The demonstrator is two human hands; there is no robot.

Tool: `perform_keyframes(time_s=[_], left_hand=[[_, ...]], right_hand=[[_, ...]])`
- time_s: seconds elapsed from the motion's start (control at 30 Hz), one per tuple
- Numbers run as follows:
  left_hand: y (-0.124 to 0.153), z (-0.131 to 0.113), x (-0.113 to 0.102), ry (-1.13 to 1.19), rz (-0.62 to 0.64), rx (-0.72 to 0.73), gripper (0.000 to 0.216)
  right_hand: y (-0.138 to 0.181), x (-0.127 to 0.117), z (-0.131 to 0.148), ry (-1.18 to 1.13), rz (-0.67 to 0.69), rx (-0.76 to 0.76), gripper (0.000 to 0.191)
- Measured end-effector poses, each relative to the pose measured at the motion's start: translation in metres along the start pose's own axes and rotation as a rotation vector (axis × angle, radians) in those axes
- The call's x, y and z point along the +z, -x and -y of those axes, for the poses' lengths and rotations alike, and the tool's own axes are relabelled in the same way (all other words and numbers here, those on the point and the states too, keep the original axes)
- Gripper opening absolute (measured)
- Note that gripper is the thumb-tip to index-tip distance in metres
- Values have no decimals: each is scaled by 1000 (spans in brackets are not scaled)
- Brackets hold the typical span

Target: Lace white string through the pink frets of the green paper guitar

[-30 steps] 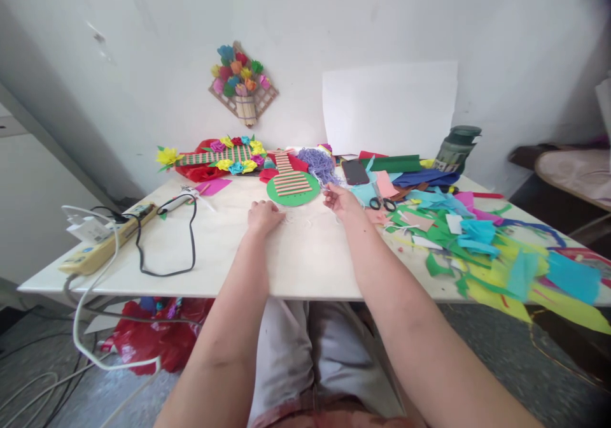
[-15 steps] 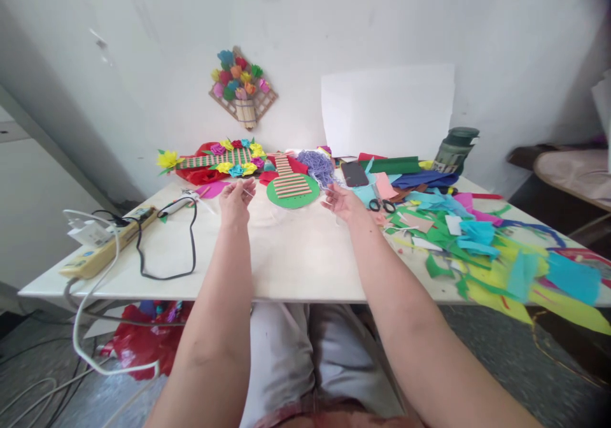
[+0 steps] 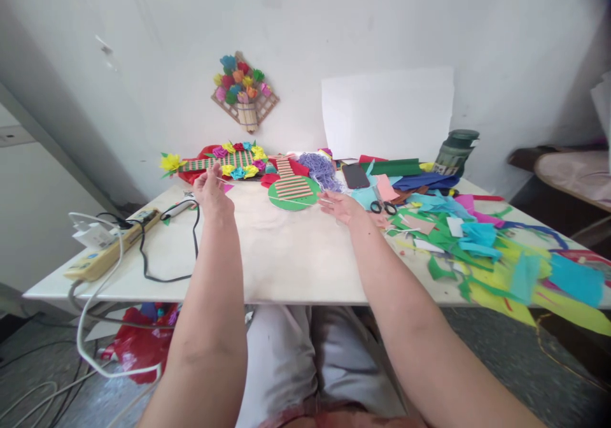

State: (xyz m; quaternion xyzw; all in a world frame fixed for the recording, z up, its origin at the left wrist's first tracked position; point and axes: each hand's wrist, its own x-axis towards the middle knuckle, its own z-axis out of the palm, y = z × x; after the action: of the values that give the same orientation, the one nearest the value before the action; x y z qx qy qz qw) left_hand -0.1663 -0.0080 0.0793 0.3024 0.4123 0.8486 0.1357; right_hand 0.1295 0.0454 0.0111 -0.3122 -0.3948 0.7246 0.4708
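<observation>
A thin pale string (image 3: 292, 200) stretches between my two hands, crossing in front of a green oval board (image 3: 305, 204) with striped strips on it. My left hand (image 3: 214, 191) pinches one end near the flower-trimmed craft piece (image 3: 233, 160). Palm up, my right hand (image 3: 341, 207) closes its fingertips on the other end, just right of the oval board. Striped strips (image 3: 293, 187) also run up a narrow neck behind the oval. Behind the board lies a tangle of purple yarn (image 3: 319, 168).
Black-handled scissors (image 3: 382, 207), a phone (image 3: 355, 176) and many coloured paper scraps (image 3: 477, 237) lie to the right. A dark green bottle (image 3: 456, 151) stands at the back right. On the left are a power strip (image 3: 109, 249) and a looping black cable (image 3: 165, 279).
My left hand has moved left and slightly up, away from my right hand. The right hand shifted slightly down, and the string now shows drawn out across the green oval.
</observation>
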Motion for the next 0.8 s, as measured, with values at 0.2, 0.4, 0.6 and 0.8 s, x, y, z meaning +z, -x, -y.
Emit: perform_keyframes(time_s=[0.2, 0.4, 0.6, 0.8], left_hand=[[11, 18, -9, -648, 197, -252, 23], [36, 12, 10, -1138, 278, 51, 38], [77, 1, 51, -1210, 510, 251, 6], [108, 25, 58, -1209, 577, 187, 31]], right_hand=[[-4, 4, 4, -105, -174, -237, 6], [2, 5, 9, -225, -67, -285, 9], [4, 4, 11, -287, 38, -359, 12], [9, 8, 12, -275, 234, -447, 12]])
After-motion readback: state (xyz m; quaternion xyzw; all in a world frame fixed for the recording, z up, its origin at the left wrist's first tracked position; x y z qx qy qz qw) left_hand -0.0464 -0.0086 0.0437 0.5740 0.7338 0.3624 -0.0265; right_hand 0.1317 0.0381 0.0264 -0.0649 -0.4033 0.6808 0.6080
